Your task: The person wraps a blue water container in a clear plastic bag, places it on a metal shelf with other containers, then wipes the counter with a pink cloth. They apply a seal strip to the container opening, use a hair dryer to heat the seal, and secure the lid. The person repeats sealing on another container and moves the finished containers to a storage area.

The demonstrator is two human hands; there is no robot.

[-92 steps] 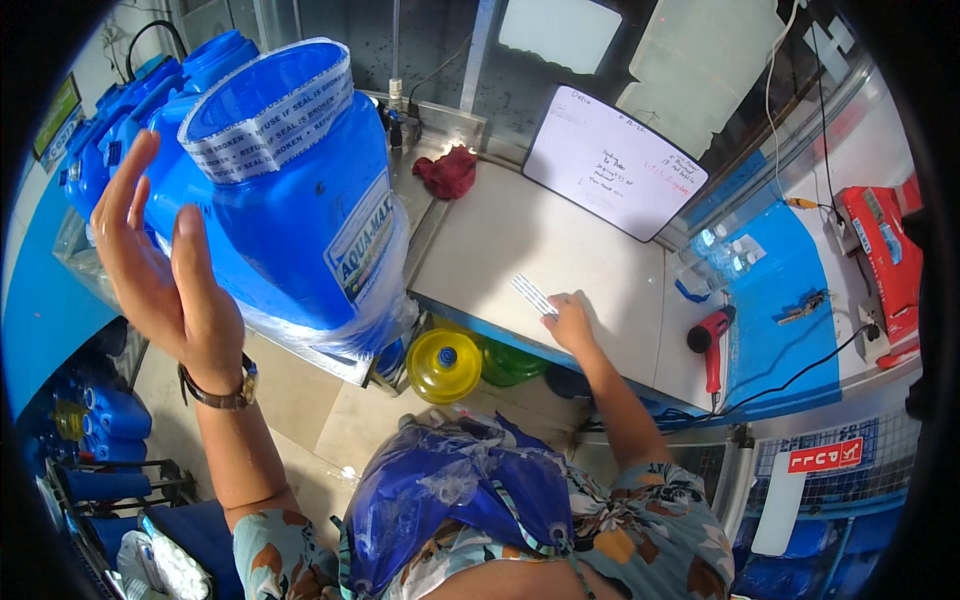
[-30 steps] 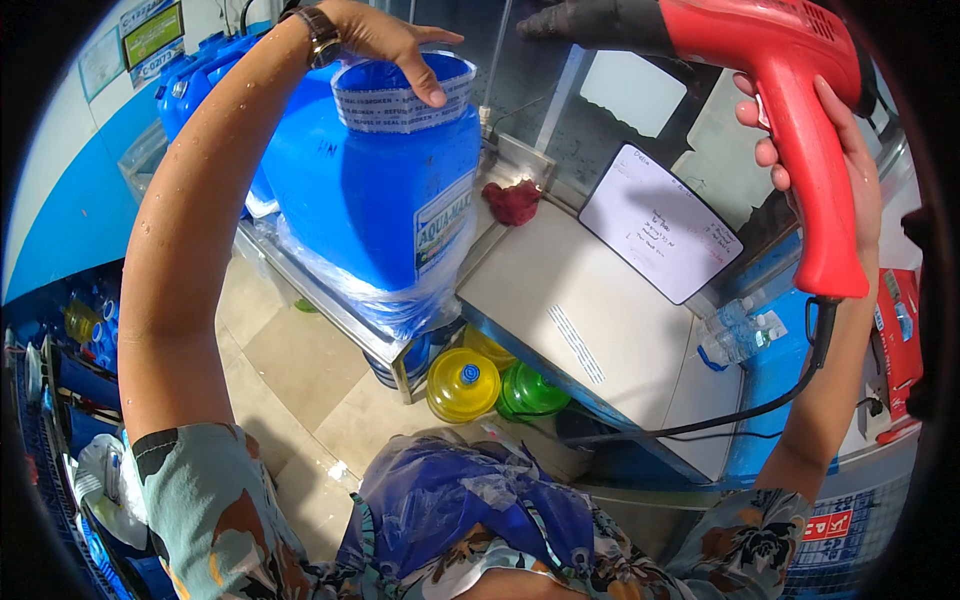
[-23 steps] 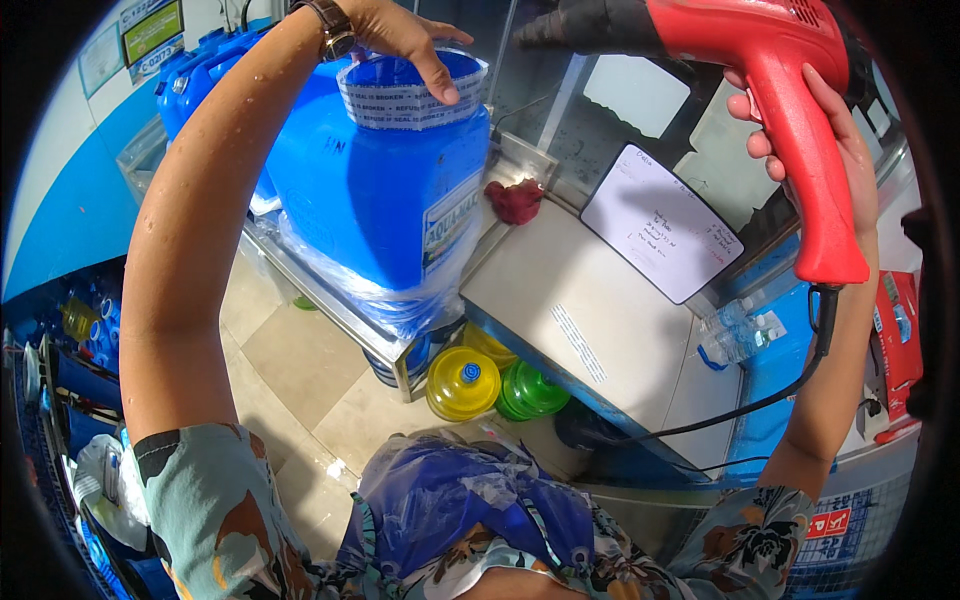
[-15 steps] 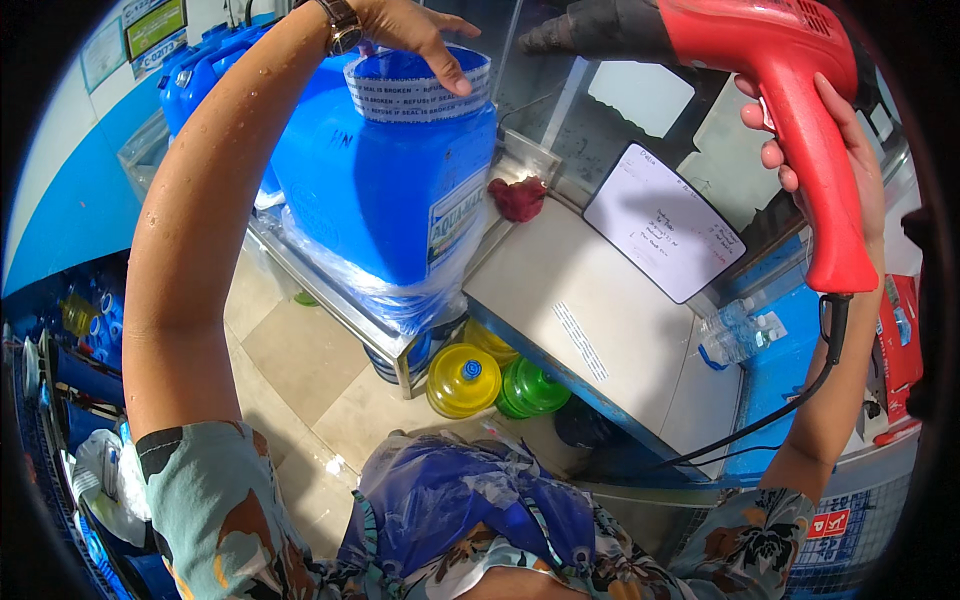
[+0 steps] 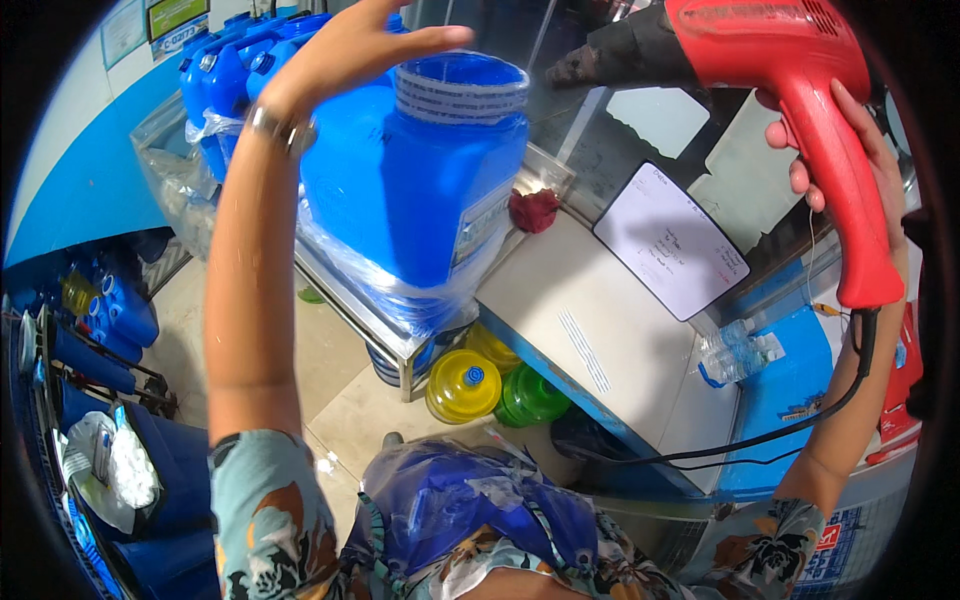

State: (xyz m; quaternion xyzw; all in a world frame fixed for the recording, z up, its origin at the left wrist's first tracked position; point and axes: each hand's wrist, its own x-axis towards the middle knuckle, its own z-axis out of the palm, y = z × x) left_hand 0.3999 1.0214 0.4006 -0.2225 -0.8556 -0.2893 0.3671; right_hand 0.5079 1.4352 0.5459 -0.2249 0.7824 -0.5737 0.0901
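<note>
My right hand (image 5: 868, 140) is wrapped round the handle of a red heat gun (image 5: 770, 42), whose dark nozzle points left toward a large blue water jug (image 5: 385, 200). A loose clear seal band (image 5: 462, 104) with printed lines stands around the jug's wide neck. The nozzle is to the right of the band and apart from it. Just left of the neck and above the jug's shoulder is my left hand (image 5: 355, 50), thumb stretched out, holding nothing that shows. The picture's upper edge cuts off its other fingers. Crumpled clear plastic (image 5: 400, 300) wraps the jug's lower part.
The jug rests on a metal stand (image 5: 408, 352). Beside it a counter (image 5: 540, 290) holds a strip of seal bands (image 5: 583, 350), a red cloth (image 5: 534, 210), a whiteboard (image 5: 672, 240) and clear bottles (image 5: 738, 355). A black cord (image 5: 790, 425) trails from the heat gun. Yellow (image 5: 463, 386) and green bottles (image 5: 532, 394) stand below.
My left hand has moved left, off the seal band it was over. The band stays on the neck. The heat gun remains in my right hand, and the view has shifted slightly.
</note>
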